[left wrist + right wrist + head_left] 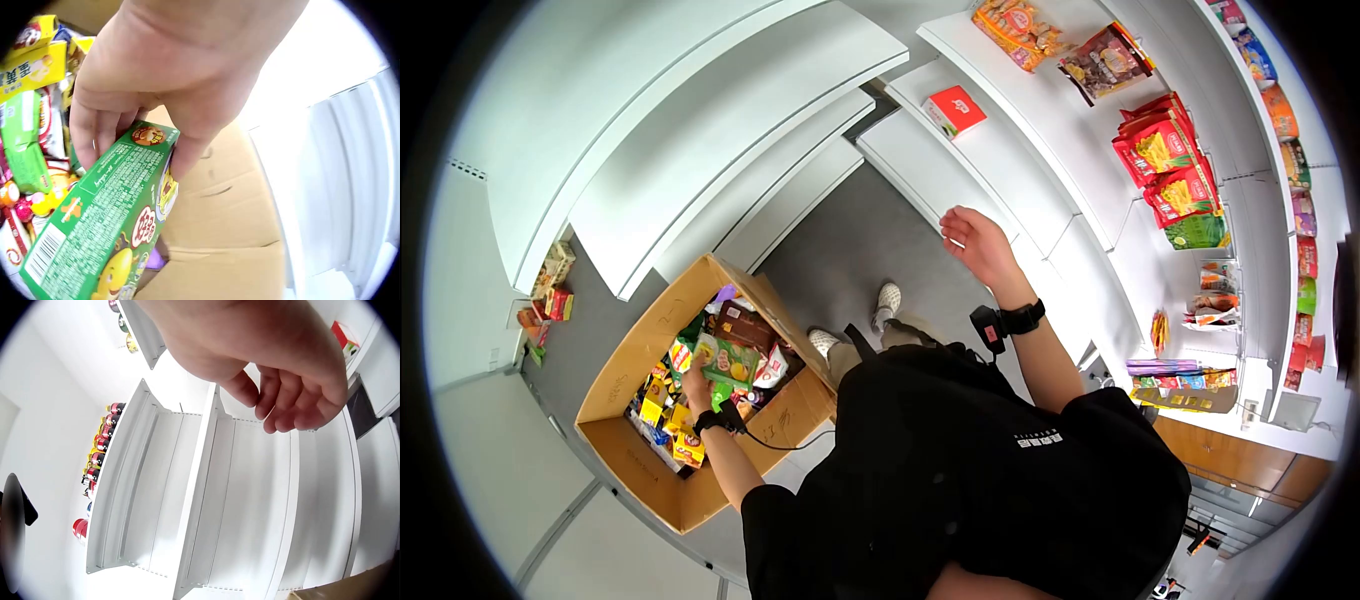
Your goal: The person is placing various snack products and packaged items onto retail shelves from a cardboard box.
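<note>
over the cardboard box (785, 415), the left hand (169, 69) pinches the green box (106, 215) by one end, presumably for easy lifting; the right hand (269, 356) hangs loosely curled, holding nothing.

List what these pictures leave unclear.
Left wrist view: the green box's lower end, cut off by the edge; some of the left hand's fingertips, behind the box.
Head view: whatever lies beneath the top packs in the carton, covered by them.
Right wrist view: bottle labels, too small.

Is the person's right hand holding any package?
No, the right hand is empty, its fingers loosely curled in front of long white shelves.
</note>
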`<action>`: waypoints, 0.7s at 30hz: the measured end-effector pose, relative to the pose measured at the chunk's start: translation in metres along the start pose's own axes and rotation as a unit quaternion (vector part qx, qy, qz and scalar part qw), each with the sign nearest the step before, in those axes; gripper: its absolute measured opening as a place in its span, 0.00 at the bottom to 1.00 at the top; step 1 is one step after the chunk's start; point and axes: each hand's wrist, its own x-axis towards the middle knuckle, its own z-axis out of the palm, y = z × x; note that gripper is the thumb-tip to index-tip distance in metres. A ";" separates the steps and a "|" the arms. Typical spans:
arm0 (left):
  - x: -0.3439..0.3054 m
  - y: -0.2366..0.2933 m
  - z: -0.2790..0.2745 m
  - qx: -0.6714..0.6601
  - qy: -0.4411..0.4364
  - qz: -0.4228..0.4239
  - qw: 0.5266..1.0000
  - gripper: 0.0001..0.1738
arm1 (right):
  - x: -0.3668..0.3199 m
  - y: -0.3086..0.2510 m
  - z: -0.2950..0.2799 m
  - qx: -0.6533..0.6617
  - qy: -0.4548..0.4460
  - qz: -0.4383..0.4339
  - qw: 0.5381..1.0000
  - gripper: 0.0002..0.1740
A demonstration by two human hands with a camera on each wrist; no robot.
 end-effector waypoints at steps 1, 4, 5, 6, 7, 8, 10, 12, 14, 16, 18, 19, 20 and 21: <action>-0.012 0.014 -0.008 -0.035 0.002 0.005 0.999 0.21 | 0.002 -0.001 0.004 -0.003 -0.008 0.008 1.000 0.11; -0.100 0.065 -0.006 -0.117 -0.013 0.107 0.987 0.22 | 0.013 -0.003 0.010 -0.012 -0.044 0.028 0.999 0.12; -0.116 0.075 -0.009 -0.113 -0.031 0.115 0.986 0.23 | 0.022 0.001 0.006 -0.014 -0.065 0.033 0.997 0.12; -0.141 0.091 -0.001 -0.138 -0.044 0.123 0.982 0.23 | 0.031 0.000 0.003 -0.017 -0.084 0.032 0.996 0.13; -0.169 0.103 0.012 -0.164 -0.057 0.131 0.976 0.23 | 0.036 -0.005 0.001 -0.020 -0.099 0.046 0.994 0.13; -0.182 0.109 0.023 -0.188 -0.069 0.129 0.971 0.23 | 0.040 -0.009 -0.001 -0.024 -0.115 0.059 0.991 0.14; -0.217 0.122 0.060 -0.202 -0.101 0.143 0.964 0.22 | 0.047 -0.022 -0.005 -0.029 -0.153 0.080 0.985 0.15; -0.263 0.134 0.112 -0.202 -0.135 0.163 0.956 0.22 | 0.052 -0.037 -0.010 -0.031 -0.201 0.098 0.974 0.16; -0.299 0.140 0.179 -0.199 -0.185 0.168 0.948 0.22 | 0.051 -0.059 -0.015 -0.107 -0.266 0.112 0.951 0.20; -0.322 0.146 0.242 -0.181 -0.223 0.158 0.945 0.21 | 0.051 -0.081 -0.033 -0.171 -0.323 0.116 0.923 0.24; -0.340 0.152 0.306 -0.162 -0.258 0.154 0.940 0.21 | 0.057 -0.098 -0.058 -0.230 -0.371 0.112 0.893 0.29; -0.350 0.158 0.338 -0.156 -0.271 0.155 0.937 0.21 | 0.065 -0.104 -0.074 -0.234 -0.384 0.114 0.886 0.30; -0.357 0.161 0.367 -0.146 -0.283 0.157 0.935 0.22 | 0.075 -0.111 -0.095 -0.244 -0.395 0.118 0.878 0.32; -0.362 0.164 0.392 -0.137 -0.295 0.158 0.932 0.22 | 0.084 -0.120 -0.114 -0.255 -0.405 0.123 0.869 0.34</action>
